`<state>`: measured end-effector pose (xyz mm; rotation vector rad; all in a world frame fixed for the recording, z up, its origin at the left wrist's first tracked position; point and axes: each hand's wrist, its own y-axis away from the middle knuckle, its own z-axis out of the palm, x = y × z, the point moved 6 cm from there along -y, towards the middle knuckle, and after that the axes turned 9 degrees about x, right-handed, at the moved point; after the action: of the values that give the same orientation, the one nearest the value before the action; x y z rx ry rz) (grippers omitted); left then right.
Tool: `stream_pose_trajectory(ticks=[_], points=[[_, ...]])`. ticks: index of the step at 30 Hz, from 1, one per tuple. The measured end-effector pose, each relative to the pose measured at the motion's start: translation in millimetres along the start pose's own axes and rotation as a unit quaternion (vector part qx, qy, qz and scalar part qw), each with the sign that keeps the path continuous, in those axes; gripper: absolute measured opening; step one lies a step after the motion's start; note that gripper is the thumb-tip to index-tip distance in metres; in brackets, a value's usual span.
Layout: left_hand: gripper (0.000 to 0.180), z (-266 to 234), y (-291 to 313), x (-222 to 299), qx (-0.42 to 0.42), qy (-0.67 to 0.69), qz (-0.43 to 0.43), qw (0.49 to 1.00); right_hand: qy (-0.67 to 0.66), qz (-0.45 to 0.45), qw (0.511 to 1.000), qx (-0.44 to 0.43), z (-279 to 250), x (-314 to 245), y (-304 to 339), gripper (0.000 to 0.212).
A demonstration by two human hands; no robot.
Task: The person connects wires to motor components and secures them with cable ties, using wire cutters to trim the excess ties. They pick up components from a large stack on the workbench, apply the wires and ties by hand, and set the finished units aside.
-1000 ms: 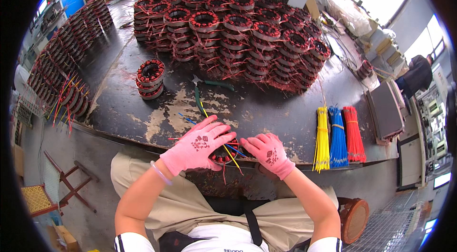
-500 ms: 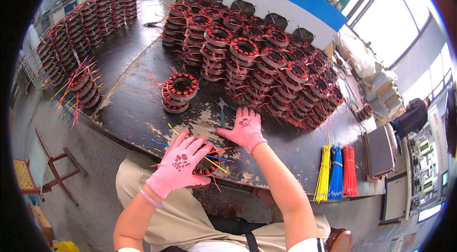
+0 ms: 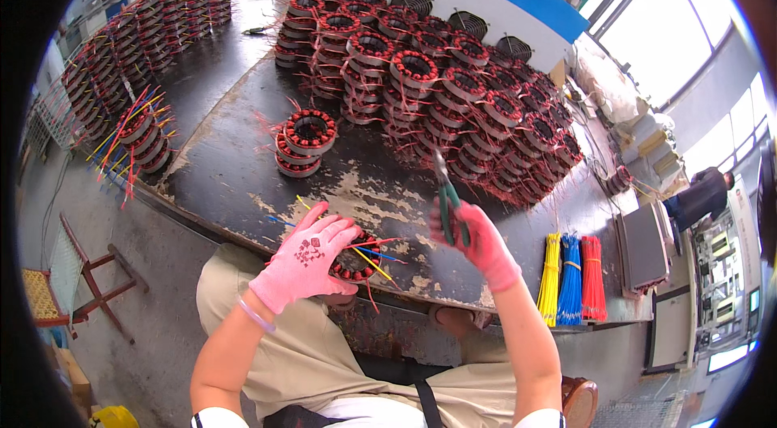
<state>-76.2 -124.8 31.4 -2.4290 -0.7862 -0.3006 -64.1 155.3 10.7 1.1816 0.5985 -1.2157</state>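
Note:
At the table's front edge lies a wound motor stator (image 3: 350,273), a ring with red windings. Yellow, blue and red wires stick out from it. My left hand (image 3: 306,263), in a pink glove, lies across its left side and grips it with fingers and thumb, partly hiding it. To the right, my gloved right hand (image 3: 484,248) is raised above the table, closed round the green handles of a pair of pliers (image 3: 447,200). The pliers' metal jaws point up and away from me, toward the stacked stators.
Tall stacks of stators (image 3: 417,68) fill the table's back; more stand at far left (image 3: 154,40). A short stack (image 3: 306,141) sits before me. Yellow (image 3: 550,278), blue (image 3: 571,278) and red (image 3: 593,278) wire bundles lie right. A person (image 3: 700,195) is at far right.
My right hand has picked the pliers up off the table and moved right with them, jaws now raised. My left hand stays on the stator.

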Motion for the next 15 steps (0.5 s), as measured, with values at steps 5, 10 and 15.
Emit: stream_pose_trajectory(ticks=[5, 10, 15], points=[[0.092, 28.5, -23.8, 12.1, -0.030, 0.024, 0.071, 0.997, -0.170, 0.165, 0.966, -0.104, -40.4, 58.3, 95.6, 0.054], [0.094, 34.1, -50.8, 24.9, -0.073, -0.022, 0.101, 0.992, -0.111, 0.191, 0.969, -0.114, -43.3, 83.0, 135.4, 0.058], [0.098, 38.5, -63.3, 30.3, -0.100, -0.012, 0.112, 0.989, -0.068, 0.242, 0.965, -0.077, -47.2, 95.3, 135.6, 0.052]])
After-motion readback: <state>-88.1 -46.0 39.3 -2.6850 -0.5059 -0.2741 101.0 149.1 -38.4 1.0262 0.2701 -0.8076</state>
